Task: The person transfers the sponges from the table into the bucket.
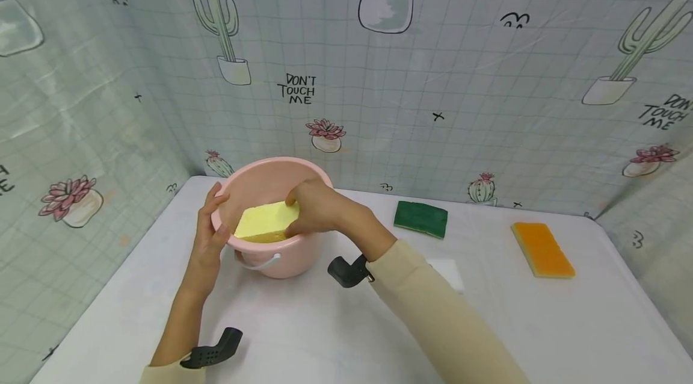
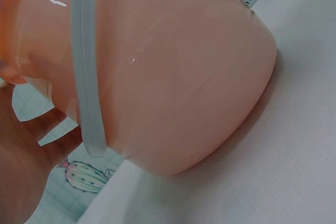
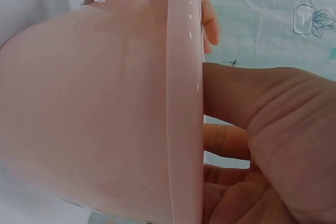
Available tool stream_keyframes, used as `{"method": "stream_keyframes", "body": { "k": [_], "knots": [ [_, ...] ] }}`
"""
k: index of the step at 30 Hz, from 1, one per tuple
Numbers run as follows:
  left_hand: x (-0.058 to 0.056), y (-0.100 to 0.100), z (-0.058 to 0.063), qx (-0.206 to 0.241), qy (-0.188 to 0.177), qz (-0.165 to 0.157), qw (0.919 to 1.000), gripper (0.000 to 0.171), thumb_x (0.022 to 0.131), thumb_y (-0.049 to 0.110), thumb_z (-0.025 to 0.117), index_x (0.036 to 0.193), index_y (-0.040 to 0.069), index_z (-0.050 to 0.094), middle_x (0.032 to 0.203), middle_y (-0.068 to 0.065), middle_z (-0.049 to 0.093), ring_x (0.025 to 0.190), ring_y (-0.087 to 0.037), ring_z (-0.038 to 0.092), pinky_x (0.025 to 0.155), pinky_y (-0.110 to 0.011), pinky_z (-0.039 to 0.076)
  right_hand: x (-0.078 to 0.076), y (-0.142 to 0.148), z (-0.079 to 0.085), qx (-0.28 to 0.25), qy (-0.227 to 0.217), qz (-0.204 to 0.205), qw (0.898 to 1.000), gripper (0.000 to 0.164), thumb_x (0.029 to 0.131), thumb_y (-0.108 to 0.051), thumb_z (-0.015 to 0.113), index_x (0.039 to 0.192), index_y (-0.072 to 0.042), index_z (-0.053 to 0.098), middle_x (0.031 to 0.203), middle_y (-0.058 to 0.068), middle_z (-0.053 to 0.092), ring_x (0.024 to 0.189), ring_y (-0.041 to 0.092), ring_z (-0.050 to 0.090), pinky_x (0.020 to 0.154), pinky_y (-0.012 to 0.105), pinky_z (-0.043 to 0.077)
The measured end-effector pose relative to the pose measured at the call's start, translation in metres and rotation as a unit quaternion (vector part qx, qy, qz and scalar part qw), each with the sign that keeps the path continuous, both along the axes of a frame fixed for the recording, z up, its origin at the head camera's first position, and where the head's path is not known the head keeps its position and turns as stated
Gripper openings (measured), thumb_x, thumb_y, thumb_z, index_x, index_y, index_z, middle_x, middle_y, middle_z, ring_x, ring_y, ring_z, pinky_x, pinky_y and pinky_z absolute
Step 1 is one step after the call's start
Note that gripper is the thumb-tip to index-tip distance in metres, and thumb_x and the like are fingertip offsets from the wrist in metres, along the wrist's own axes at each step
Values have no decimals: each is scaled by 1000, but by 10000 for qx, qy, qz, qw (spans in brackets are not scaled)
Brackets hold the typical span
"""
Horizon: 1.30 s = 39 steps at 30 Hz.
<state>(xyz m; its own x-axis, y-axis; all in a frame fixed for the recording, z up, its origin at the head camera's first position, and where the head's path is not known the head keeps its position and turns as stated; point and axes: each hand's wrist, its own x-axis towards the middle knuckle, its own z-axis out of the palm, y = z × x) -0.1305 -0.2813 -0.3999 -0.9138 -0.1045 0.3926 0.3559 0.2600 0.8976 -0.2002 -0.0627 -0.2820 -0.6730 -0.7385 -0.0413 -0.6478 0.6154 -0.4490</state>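
Observation:
A pink bucket (image 1: 292,257) with a white handle (image 1: 260,263) stands on the left part of the table. Its near rim looks tipped slightly toward the camera. My left hand (image 1: 210,233) grips the left side of the rim, its fingers over the edge. Reaching into the mouth from the right, my right hand (image 1: 316,206) pinches a yellow sponge (image 1: 265,221) between thumb and fingers. In the right wrist view the bucket wall (image 3: 105,108) hides the sponge and the fingertips. The left wrist view shows the bucket's side (image 2: 173,77) above the white cloth.
A green sponge (image 1: 421,219) lies right of the bucket, and an orange-topped sponge (image 1: 543,250) farther right. Something white and flat (image 1: 447,274) is partly covered by the right sleeve. A cactus-print curtain (image 1: 406,83) hangs behind the white table (image 1: 303,336).

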Motion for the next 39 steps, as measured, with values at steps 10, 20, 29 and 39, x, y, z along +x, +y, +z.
{"method": "stream_keyframes", "body": {
  "k": [10, 20, 29, 39],
  "knots": [
    [0, 0, 0, -72, -15, 53, 10000, 55, 93, 25, 45, 146, 23, 29, 155, 21, 9, 142, -20, 16, 106, -64, 20, 1, -4, 3, 485, 68, 37, 9988, 36, 91, -21, 64, 122, -2, 63, 118, 3, 64, 105, 13, 54, 94, 23, 40],
    [0, 1, 1, -18, -56, 14, 10000, 55, 94, 26, 44, 146, 23, 28, 155, 20, 8, 142, -21, 16, 106, -63, 20, -3, -3, 2, 468, -155, 101, 9987, 27, 85, -3, 63, 111, -5, 69, 101, 2, 65, 94, 15, 55, 84, 23, 45],
    [1, 1, 2, 18, -69, 5, 10000, 55, 94, 25, 44, 146, 22, 29, 155, 19, 9, 141, -21, 17, 108, -61, 20, -4, -2, 0, 104, -135, 22, 9999, 11, 79, 2, 66, 85, -7, 70, 81, -2, 62, 82, 14, 52, 68, 20, 44],
    [0, 0, 1, 63, -43, -21, 10000, 54, 95, 27, 43, 146, 22, 29, 155, 19, 9, 142, -21, 16, 108, -63, 17, 1, -3, 3, 638, 445, 573, 9953, 19, 88, -8, 61, 70, -10, 67, 63, -5, 53, 65, 11, 47, 64, 20, 38]
  ]
}}
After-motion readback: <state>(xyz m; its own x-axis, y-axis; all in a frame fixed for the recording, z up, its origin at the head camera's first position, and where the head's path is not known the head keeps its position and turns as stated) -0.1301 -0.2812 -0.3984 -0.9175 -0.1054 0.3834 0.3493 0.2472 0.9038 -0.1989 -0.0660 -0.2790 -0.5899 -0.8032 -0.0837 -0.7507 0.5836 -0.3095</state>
